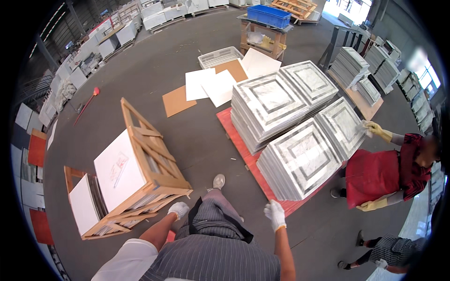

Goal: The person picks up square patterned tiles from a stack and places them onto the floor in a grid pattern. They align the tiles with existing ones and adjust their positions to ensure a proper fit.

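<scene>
left hand [178, 209] hangs just beside wooden tile crate [140, 178].

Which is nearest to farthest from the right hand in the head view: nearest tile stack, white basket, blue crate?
From the right hand:
1. Nearest tile stack, just ahead on the red pallet.
2. White basket, on the floor, far ahead.
3. Blue crate, on the wooden stand, farthest back.
</scene>
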A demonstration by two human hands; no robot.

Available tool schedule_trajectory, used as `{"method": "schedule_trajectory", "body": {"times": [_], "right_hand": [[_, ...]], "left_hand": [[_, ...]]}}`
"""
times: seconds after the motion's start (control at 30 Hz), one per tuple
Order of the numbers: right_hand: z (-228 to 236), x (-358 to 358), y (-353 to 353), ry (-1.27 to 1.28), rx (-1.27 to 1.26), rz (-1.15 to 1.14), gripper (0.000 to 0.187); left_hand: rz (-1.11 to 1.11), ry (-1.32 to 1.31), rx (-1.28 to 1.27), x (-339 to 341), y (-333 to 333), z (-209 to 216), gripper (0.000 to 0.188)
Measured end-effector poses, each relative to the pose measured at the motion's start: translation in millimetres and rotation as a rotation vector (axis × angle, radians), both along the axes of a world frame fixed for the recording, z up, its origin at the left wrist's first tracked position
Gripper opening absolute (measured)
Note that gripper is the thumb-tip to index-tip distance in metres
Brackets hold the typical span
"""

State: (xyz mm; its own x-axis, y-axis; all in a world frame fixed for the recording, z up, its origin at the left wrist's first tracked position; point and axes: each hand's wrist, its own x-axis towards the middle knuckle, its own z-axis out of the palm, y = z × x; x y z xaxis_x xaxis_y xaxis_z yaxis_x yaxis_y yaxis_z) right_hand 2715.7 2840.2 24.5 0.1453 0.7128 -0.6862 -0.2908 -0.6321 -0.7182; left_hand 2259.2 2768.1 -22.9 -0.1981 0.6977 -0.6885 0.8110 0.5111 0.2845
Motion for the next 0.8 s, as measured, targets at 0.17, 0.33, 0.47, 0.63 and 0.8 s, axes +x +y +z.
{"method": "schedule_trajectory", "body": {"times": [0.17, 0.33, 0.47, 0.63, 0.8], "right_hand": [[-2.8, -25.9, 111.5, 0.006, -0.004, 0.078, 0.036], [-28.6, -41.4, 238.9, -0.008, -0.081, -0.060, 0.038], [-33.7, -67.4, 336.1, -0.141, -0.188, -0.083, 0.040], [-68.3, -83.1, 414.1, -0.198, -0.243, -0.122, 0.048], [-104.5, -90.8, 444.5, -0.360, -0.264, -0.229, 0.059]], "left_hand": [[-0.217, -0.054, 0.027, -12.3, 165.0, -19.4, 0.040], [-0.213, 0.024, 0.175, -6.2, 425.7, -11.1, 0.044], [-0.252, -0.083, 0.385, 47.4, 603.7, 22.8, 0.046], [-0.382, 0.066, 0.412, 77.2, 747.4, 6.2, 0.055], [-0.347, 0.093, 0.352, 92.5, 807.6, -22.8, 0.050]]}}
